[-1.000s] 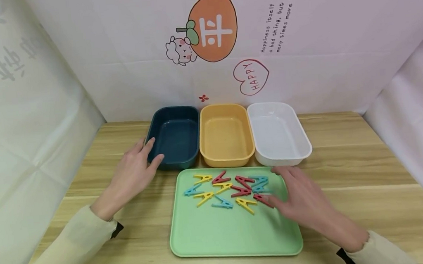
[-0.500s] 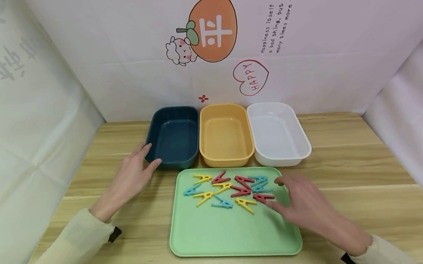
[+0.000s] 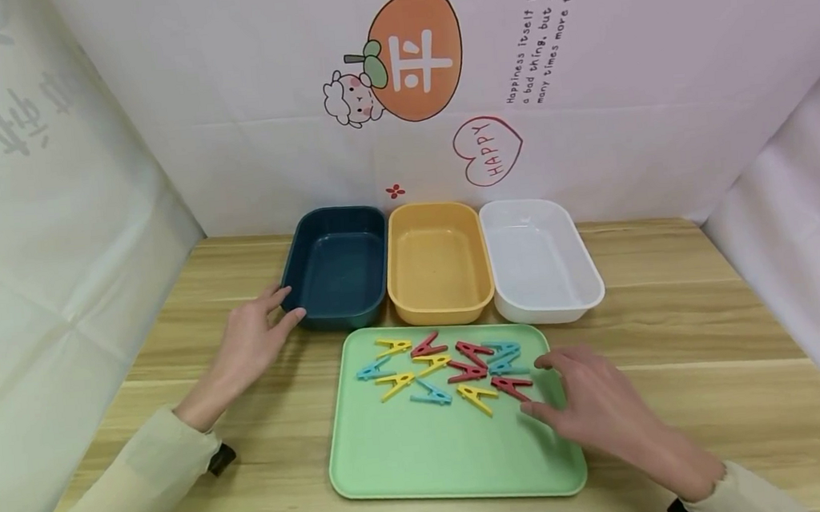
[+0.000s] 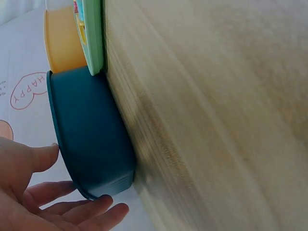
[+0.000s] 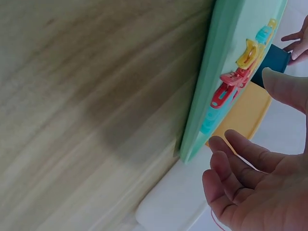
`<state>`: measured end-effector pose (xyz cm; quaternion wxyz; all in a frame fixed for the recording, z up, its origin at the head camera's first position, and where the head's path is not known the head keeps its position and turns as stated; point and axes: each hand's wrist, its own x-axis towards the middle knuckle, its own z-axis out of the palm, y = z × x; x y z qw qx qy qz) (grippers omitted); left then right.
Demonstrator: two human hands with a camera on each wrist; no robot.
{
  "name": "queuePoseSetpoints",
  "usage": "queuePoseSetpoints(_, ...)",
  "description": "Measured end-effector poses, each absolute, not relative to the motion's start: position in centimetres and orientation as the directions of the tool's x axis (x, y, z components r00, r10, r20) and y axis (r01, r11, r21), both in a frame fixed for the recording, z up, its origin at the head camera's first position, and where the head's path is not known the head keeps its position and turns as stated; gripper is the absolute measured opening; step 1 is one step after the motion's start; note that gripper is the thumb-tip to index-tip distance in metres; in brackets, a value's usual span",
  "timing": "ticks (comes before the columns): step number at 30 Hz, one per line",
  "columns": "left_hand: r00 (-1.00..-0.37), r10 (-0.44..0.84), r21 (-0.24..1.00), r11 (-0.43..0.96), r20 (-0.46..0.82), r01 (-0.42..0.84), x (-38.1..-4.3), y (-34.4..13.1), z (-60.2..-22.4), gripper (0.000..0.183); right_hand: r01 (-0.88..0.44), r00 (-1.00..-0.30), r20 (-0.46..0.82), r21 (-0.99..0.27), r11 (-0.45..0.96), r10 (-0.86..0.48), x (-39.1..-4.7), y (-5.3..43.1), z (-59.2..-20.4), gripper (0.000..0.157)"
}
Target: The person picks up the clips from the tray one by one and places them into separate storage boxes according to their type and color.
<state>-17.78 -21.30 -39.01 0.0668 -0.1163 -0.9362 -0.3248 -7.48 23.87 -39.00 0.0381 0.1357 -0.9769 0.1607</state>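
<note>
My left hand (image 3: 246,341) is at the near left corner of the dark blue bin (image 3: 339,274), thumb and fingers spread right at its rim. In the left wrist view its relaxed fingers (image 4: 91,211) lie along the bin's edge. Over the right side of the green tray (image 3: 454,453) hovers my right hand (image 3: 598,398), fingers parted and holding nothing. Closest to its thumb lies a red clothespin (image 3: 511,385). Several more clothespins in yellow, light blue and red, such as a yellow clothespin (image 3: 476,398), are scattered over the tray's far half.
A yellow bin (image 3: 444,315) and a white bin (image 3: 552,313) stand in a row to the right of the blue one, just behind the tray. All rest on a wooden table (image 3: 681,307). White printed cloth (image 3: 265,155) walls in the back and both sides.
My right hand has drawn back to the right, away from the red clothespin, which stays on the tray. My left hand has slid slightly toward me along the blue bin's edge.
</note>
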Motion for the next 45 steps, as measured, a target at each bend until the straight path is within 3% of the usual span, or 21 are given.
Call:
queuePoseSetpoints(28, -0.955, 0.051, 0.686, 0.685, 0.292, 0.246, -17.2, -21.8, -40.3, 0.044, -0.288, -0.957, 0.131, -0.337, 0.896, -0.259, -7.1, 24.6, -40.5, 0.051)
queuePoseSetpoints(45, -0.969, -0.02, 0.78, 0.597, 0.248, 0.187, -17.2, -21.9, -40.8, 0.046, -0.296, -0.955, 0.12, -0.338, 0.893, -0.271, -7.6, 24.2, -40.7, 0.043)
